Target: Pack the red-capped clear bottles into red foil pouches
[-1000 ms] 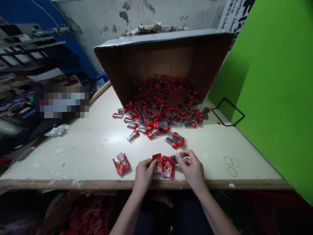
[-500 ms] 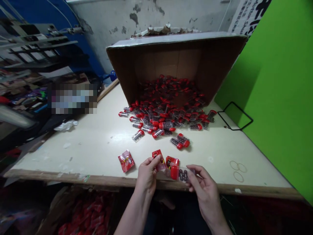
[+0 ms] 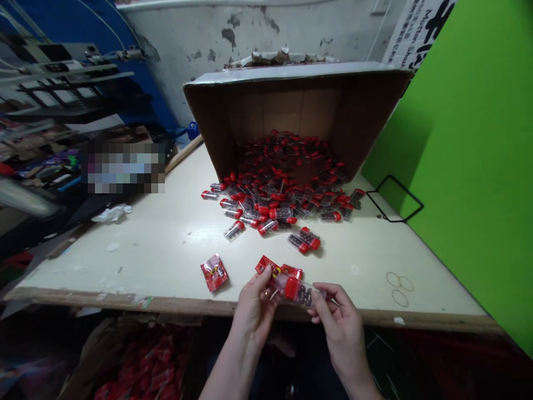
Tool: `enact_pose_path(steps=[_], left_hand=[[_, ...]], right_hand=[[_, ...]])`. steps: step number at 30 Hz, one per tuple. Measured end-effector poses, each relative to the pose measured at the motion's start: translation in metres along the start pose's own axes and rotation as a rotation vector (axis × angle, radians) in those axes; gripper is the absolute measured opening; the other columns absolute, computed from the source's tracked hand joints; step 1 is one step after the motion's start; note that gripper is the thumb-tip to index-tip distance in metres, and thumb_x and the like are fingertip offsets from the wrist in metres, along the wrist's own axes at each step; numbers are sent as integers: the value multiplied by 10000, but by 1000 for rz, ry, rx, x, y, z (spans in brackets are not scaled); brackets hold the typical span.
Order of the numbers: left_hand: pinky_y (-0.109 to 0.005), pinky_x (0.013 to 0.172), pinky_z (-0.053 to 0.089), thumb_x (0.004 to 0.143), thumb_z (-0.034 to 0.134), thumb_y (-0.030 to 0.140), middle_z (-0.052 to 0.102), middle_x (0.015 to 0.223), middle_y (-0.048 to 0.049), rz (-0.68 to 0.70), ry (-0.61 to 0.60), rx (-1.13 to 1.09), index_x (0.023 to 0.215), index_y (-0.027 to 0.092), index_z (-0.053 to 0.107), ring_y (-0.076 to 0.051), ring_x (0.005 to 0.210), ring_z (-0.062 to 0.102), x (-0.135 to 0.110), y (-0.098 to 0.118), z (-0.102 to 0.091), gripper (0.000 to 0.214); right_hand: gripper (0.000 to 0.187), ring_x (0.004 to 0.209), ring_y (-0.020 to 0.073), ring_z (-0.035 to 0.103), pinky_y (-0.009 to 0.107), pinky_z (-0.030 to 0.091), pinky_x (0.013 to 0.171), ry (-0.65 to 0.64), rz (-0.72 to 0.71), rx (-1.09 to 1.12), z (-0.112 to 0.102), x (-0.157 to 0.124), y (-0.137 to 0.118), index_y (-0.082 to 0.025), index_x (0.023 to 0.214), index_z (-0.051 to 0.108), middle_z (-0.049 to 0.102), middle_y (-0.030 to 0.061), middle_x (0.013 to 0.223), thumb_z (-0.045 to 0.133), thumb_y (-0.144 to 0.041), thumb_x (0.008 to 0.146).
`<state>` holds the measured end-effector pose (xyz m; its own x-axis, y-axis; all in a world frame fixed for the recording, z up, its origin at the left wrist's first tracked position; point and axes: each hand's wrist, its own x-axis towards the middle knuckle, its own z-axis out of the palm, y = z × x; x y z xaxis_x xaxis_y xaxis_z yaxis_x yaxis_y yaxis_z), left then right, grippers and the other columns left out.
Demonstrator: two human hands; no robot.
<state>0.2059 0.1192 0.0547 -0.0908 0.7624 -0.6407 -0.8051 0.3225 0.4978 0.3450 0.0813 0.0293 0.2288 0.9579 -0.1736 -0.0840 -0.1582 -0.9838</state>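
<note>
My left hand pinches a red printed plastic packet over the table's front edge. Between the fingers of my right hand is a small clear container with a red cap, filled with dark brown balls. Its capped end points left and meets the clear lower end of the packet; whether it is inside the packet I cannot tell. Just behind the container lies a second red packet, partly hidden. Farther left on the table rests another red packet.
A tipped cardboard box spills a heap of red-capped containers onto the table. Rubber bands and a black wire frame are at right, beside a green panel. Below the table, red packets fill a box.
My right hand has brought the container left, so its red cap now meets the packet in my left hand. The packet has tilted, and the left-hand fingers have shifted beneath it.
</note>
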Motion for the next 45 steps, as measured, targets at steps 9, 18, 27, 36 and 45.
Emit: enact_pose_path(steps=[9, 18, 27, 36, 45], left_hand=[[-251, 591, 554, 712, 697, 132, 680, 748, -51, 4, -2, -33, 778, 114, 652, -129, 631, 629, -3, -2, 3, 82], [-245, 570, 551, 695, 714, 149, 682, 735, -62, -22, -57, 10, 757, 109, 661, -129, 619, 619, -6, -4, 3, 91], [-222, 603, 523, 656, 754, 197, 682, 747, -51, 28, -64, 33, 766, 106, 680, -112, 635, 608, -6, -12, 2, 161], [-239, 629, 499, 645, 761, 252, 707, 807, -85, 124, -87, 279, 815, 94, 704, -143, 693, 627, -6, -9, -8, 239], [-259, 685, 478, 657, 742, 308, 693, 689, -41, 255, -82, 505, 763, 114, 711, -143, 668, 595, -10, -13, -16, 223]], right_hand=[[269, 536, 152, 618, 210, 489, 444, -41, -44, -78, -3, -6, -9, -184, 912, 587, 645, 16, 674, 658, -395, 760], [244, 543, 141, 611, 206, 492, 464, -4, -74, -61, -5, 0, -7, -198, 918, 590, 646, 9, 693, 662, -368, 758], [177, 617, 154, 612, 214, 482, 500, -78, -139, -143, -5, -1, -6, -208, 922, 596, 652, 26, 743, 628, -334, 802], [213, 682, 168, 626, 241, 517, 593, -75, -112, -101, -10, 6, -2, -206, 950, 617, 665, 41, 811, 652, -332, 782], [275, 607, 144, 627, 212, 506, 516, -36, 63, 84, -6, 5, 4, -190, 956, 626, 690, 37, 801, 675, -377, 761]])
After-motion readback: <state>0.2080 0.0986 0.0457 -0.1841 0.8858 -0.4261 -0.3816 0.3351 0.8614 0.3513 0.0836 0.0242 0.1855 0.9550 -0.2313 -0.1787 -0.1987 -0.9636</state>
